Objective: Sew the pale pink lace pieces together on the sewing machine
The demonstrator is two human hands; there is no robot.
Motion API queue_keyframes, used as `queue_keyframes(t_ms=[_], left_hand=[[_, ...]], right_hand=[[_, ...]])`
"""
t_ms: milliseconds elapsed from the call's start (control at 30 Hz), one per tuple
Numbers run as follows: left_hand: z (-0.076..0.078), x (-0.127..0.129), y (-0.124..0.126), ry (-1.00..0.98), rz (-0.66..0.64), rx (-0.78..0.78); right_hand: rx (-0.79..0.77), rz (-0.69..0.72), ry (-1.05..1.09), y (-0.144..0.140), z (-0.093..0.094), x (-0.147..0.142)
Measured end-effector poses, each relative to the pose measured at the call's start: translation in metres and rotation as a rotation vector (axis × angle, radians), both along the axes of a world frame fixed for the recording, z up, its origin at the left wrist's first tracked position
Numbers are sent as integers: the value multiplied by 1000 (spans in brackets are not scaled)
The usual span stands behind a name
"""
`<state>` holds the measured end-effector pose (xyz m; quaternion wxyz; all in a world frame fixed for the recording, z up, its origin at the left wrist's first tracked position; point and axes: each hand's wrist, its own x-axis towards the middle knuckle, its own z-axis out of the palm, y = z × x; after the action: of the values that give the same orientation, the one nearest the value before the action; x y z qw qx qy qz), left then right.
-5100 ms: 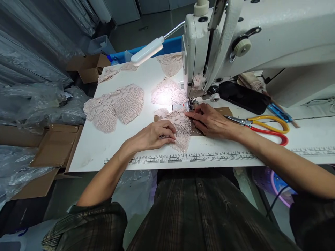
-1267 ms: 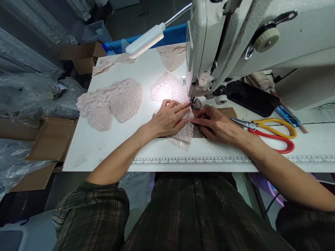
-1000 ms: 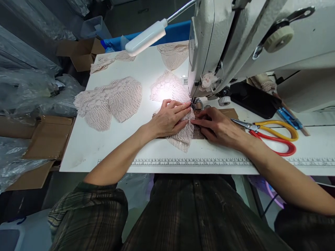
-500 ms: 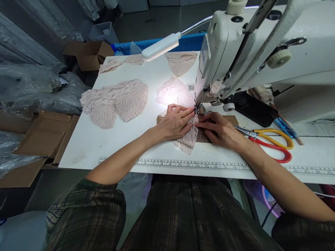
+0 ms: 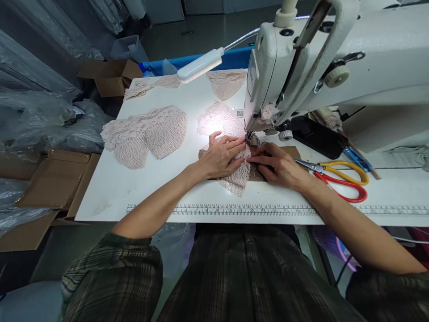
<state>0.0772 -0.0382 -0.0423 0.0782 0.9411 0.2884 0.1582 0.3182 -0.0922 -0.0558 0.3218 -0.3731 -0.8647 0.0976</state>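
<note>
Under the needle area of a white sewing machine lies a pale pink lace piece. My left hand rests flat on it, fingers stretched toward the presser foot, thumb lower down. At the lace's right edge, my right hand has its fingertips closed on the fabric just below the foot. Another part of pale lace spreads behind my left hand, brightly lit; whether it joins the held piece is hidden. Beneath both hands is a brown patch on the white table.
Scissors with yellow and red handles lie right of my right hand, near a black phone and a blue cutter. A lamp overhangs the table. More lace pieces lie left. A printed ruler runs along the front edge.
The whole view has shifted slightly. My left index finger and thumb look a little more spread; both hands stay on the lace at the presser foot.
</note>
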Motion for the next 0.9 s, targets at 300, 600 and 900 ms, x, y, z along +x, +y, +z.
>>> queue_keyframes(t_ms=[300, 600, 900], left_hand=[[1, -2, 0, 52, 3, 2], [-2, 4, -1, -20, -54, 126], [1, -3, 1, 27, -99, 135]], right_hand=[[-12, 11, 6, 0, 0, 0], [-48, -10, -39, -2, 2, 0], [-53, -57, -87, -4, 3, -4]])
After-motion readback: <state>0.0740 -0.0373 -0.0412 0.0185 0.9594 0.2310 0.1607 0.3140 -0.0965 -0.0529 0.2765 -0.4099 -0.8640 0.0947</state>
